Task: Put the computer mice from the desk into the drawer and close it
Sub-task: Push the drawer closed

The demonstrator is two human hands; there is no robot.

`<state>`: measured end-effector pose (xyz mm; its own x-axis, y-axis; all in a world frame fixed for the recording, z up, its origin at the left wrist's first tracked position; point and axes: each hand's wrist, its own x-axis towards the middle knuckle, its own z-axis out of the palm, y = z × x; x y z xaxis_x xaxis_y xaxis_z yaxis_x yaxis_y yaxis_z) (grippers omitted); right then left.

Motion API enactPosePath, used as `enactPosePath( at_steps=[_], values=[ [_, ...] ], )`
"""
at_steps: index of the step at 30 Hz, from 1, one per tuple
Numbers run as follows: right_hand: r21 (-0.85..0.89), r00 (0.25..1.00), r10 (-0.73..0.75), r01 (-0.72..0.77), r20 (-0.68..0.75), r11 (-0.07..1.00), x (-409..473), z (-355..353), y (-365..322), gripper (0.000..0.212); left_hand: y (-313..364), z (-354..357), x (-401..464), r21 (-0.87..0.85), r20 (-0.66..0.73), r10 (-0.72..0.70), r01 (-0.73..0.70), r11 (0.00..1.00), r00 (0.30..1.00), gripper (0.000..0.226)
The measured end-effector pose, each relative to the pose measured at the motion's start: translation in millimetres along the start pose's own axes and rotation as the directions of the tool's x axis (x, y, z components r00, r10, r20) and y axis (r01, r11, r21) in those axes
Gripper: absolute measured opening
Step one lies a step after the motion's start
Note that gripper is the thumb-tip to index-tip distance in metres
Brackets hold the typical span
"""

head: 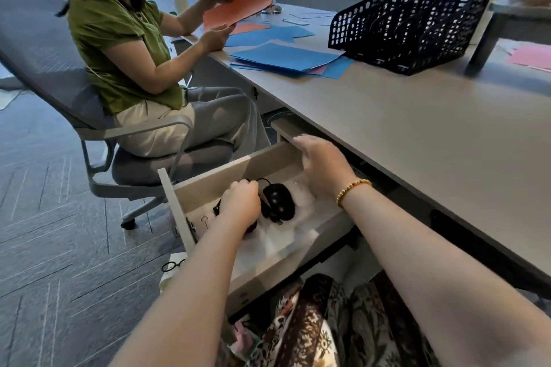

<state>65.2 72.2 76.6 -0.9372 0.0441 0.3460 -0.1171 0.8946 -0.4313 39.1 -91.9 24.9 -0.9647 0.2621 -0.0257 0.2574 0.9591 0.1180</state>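
Note:
The pale drawer under the desk stands pulled out. A black corded mouse lies inside it on a white liner. My left hand is down in the drawer, fingers closed over a second dark mouse, mostly hidden, just left of the first. My right hand, with a bead bracelet at the wrist, hovers palm down over the drawer's far side, fingers spread, holding nothing. No mouse shows on the desk top.
Another person in a green top sits on a grey office chair to the left, holding an orange sheet. Blue papers and a black mesh file rack sit on the desk. Glasses lie below the drawer front.

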Motion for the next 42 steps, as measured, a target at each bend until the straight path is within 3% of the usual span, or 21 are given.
enactPosePath(
  at_steps=[2,5,7,10,12,15,17,26,33,39,42],
  values=[
    [-0.018,0.987,-0.050,0.048,-0.152,0.999,-5,-23,-5,0.035,-6,-9,-10,-0.006,-0.049,-0.014,0.014,1.000,0.999,0.029],
    [-0.107,0.976,-0.063,0.041,-0.207,0.993,-17,-49,2,0.030,-16,-16,-28,-0.008,-0.119,-0.046,0.046,0.999,0.992,0.032],
    [-0.224,0.988,-0.028,-0.007,-0.151,0.975,-28,-61,16,0.025,-26,-12,-43,0.056,-0.150,-0.083,0.093,0.994,0.985,0.034],
    [-0.333,0.984,0.177,-0.163,0.010,0.929,-44,-74,37,0.033,-46,0,-66,0.084,-0.145,-0.219,0.233,0.969,0.965,0.044],
    [-0.332,0.954,0.271,-0.217,0.127,0.918,-47,-77,45,0.044,-57,7,-76,-0.036,-0.122,-0.353,0.351,0.936,0.928,0.054],
    [-0.318,0.935,0.279,-0.203,0.217,0.926,-49,-81,43,0.050,-55,10,-86,-0.396,-0.020,-0.486,0.440,0.806,0.874,0.061],
    [-0.319,0.926,0.289,-0.206,0.242,0.925,-50,-85,41,0.050,-48,11,-90,-0.548,-0.009,-0.476,0.394,0.738,0.879,0.060],
    [-0.278,0.911,0.285,-0.203,0.297,0.939,-48,-94,54,0.050,-7,9,-71,-0.570,0.049,-0.454,0.398,0.719,0.890,0.064],
    [-0.302,0.915,0.281,-0.191,0.290,0.934,-47,-92,56,0.050,57,5,-57,-0.603,0.076,-0.337,0.313,0.734,0.938,0.072],
    [-0.298,0.921,0.271,-0.185,0.280,0.936,-48,-92,57,0.051,108,15,-49,-0.637,0.132,-0.151,0.201,0.744,0.980,0.068],
    [-0.302,0.920,0.270,-0.182,0.283,0.936,-49,-93,56,0.051,129,16,-46,-0.693,0.244,-0.065,0.221,0.687,0.967,0.065]
  ],
)
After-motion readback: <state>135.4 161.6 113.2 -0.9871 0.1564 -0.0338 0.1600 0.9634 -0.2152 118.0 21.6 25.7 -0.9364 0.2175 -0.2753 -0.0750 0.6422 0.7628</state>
